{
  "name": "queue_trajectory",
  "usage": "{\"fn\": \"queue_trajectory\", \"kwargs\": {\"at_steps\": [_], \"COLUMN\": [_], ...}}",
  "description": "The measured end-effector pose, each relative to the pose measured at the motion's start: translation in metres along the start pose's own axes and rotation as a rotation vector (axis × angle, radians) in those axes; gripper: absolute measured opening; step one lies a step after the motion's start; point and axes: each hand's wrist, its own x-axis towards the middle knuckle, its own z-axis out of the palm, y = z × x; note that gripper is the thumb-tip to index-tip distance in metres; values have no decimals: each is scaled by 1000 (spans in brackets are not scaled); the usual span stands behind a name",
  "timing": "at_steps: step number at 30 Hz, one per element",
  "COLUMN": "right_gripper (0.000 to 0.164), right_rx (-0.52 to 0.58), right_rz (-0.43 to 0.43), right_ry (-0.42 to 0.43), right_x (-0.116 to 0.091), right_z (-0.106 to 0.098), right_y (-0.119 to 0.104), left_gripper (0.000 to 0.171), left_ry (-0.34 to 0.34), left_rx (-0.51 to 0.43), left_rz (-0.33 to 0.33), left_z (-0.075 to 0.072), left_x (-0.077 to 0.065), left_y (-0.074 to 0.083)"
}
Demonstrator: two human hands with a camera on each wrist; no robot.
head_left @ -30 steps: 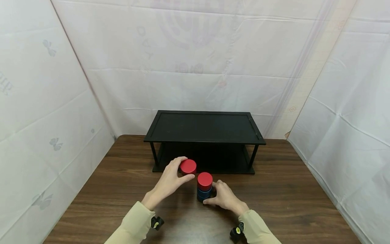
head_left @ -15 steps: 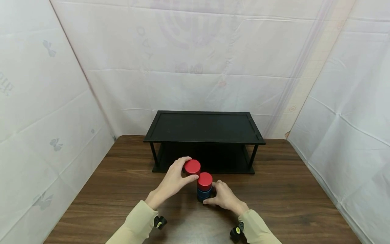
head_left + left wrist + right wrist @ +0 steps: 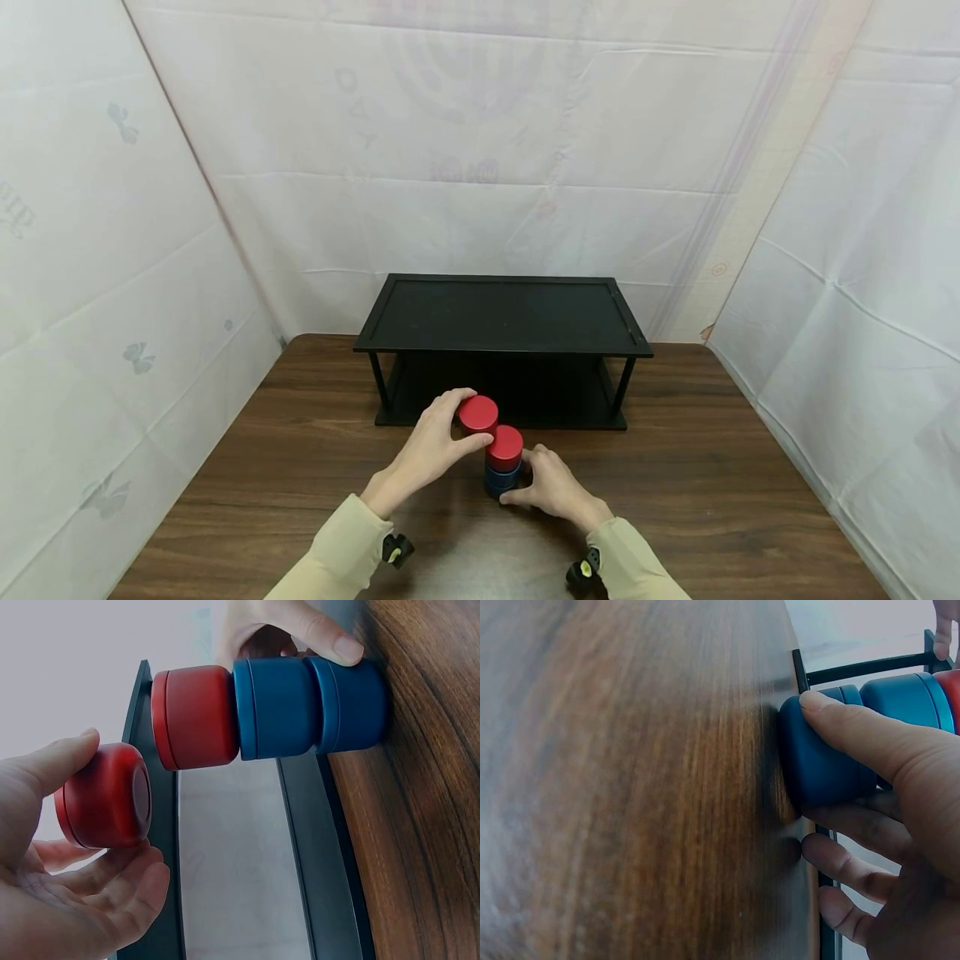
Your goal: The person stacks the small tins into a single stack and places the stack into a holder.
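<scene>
A stack of three small round tins stands on the table: two blue ones at the bottom, the lower blue tin (image 3: 358, 705) and the upper blue tin (image 3: 281, 709), with a red tin (image 3: 196, 718) on top. My right hand (image 3: 553, 483) grips the lowest blue tin between thumb and fingers. In my left hand (image 3: 427, 446) is a second red tin (image 3: 109, 796), pinched between thumb and fingers. That tin is in the air, above the stack's height and slightly to its left, apart from the stack in the left wrist view.
Behind the hands stands a black two-tier rack (image 3: 502, 312) on the wooden table (image 3: 712, 483). White sheeting (image 3: 480, 150) hangs at the back and both sides. Small black cameras sit on both wrists.
My left hand has moved to the right with the red tin, bringing it closer to the stack. My right hand and the stack have stayed in place.
</scene>
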Motion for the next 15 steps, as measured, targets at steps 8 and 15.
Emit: {"fn": "queue_trajectory", "kwargs": {"at_steps": [8,15], "right_gripper": [56,54], "right_rx": [1,11], "right_rz": [0,-8], "right_ry": [1,1], "right_x": [0,0], "right_z": [1,1], "right_y": [0,1], "left_gripper": [62,64], "left_ry": [-8,-11], "left_rx": [3,-2], "left_rz": [10,10], "left_z": [1,2], "left_x": [0,0], "left_y": [3,4]}}
